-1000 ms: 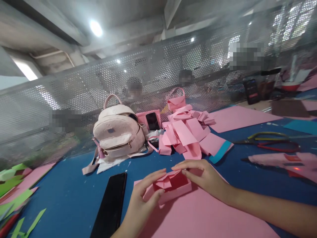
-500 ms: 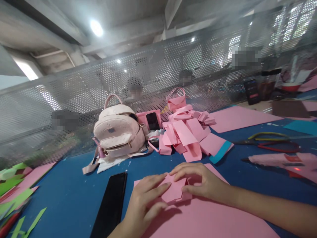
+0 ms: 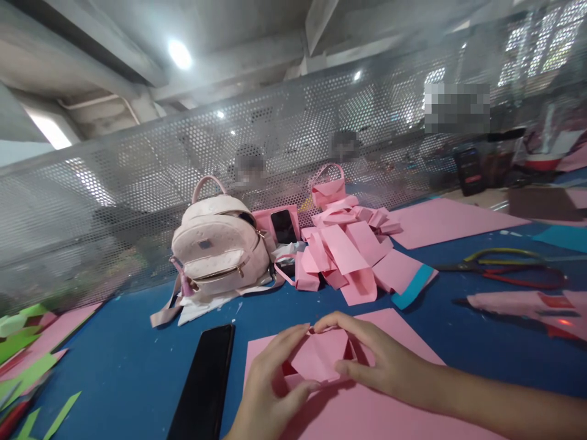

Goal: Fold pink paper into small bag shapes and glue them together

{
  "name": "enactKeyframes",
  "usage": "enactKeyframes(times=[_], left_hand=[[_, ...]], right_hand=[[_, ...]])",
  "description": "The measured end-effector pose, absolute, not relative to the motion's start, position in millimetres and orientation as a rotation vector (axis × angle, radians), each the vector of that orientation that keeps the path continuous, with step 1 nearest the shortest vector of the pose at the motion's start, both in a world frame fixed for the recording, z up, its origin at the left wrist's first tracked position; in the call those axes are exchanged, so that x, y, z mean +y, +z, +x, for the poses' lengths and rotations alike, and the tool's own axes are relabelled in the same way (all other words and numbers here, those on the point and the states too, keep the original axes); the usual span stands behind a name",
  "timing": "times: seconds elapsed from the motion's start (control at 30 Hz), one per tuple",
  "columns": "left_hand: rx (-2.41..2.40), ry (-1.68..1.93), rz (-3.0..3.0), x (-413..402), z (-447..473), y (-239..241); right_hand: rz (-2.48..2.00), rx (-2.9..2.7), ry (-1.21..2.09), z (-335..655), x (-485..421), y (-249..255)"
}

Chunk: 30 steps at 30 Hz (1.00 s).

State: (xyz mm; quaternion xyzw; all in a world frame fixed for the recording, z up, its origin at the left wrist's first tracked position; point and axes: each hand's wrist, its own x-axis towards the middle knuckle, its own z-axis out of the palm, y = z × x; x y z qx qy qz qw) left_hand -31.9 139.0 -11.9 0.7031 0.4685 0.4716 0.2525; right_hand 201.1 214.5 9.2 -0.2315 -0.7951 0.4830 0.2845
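Between my two hands is a small folded pink paper piece (image 3: 320, 357), with open sides where its folds stand apart. My left hand (image 3: 277, 379) closes on its left end, thumb at the near edge and fingers at the far edge. On the right end, my right hand (image 3: 367, 345) grips the same way, its thumb at the near corner. Under both hands lies a large pink paper sheet (image 3: 367, 409). A black phone (image 3: 204, 379) rests just left of my left hand.
A pale backpack (image 3: 220, 250) stands behind, beside a pile of folded pink paper pieces (image 3: 342, 247). Scissors (image 3: 504, 266) and a pink hot glue gun (image 3: 523, 305) lie to the right. Green paper strips (image 3: 62, 415) are at the left. A perforated metal screen (image 3: 183, 165) runs along the back.
My fingers have moved from lying on top of the folded paper to its far and near edges. The paper's sides now stand more open.
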Motion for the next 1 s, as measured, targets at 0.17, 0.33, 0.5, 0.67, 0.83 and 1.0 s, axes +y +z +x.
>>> enactKeyframes(times=[0.17,0.33,0.5,0.67,0.83,1.0], left_hand=[[1.258,1.294,1.544,139.7,-30.4,-7.9],[1.217,1.228,1.282,145.6,-30.7,-3.6],[1.295,1.186,1.342,147.2,-31.7,-2.0],[1.364,1.171,1.527,142.2,-29.5,-1.0],[1.352,1.183,1.614,139.9,-27.0,0.4],[1.358,1.221,1.636,137.8,-24.4,2.2]], right_hand=[[-0.629,-2.123,1.322,201.7,215.8,10.3],[-0.667,-2.077,1.394,202.9,224.4,7.0],[-0.660,-2.093,1.465,204.3,228.8,6.2],[-0.659,-2.247,1.366,207.2,222.9,10.6],[-0.633,-2.309,1.247,206.5,220.4,10.0],[-0.480,-2.134,1.031,201.7,223.7,4.0]])
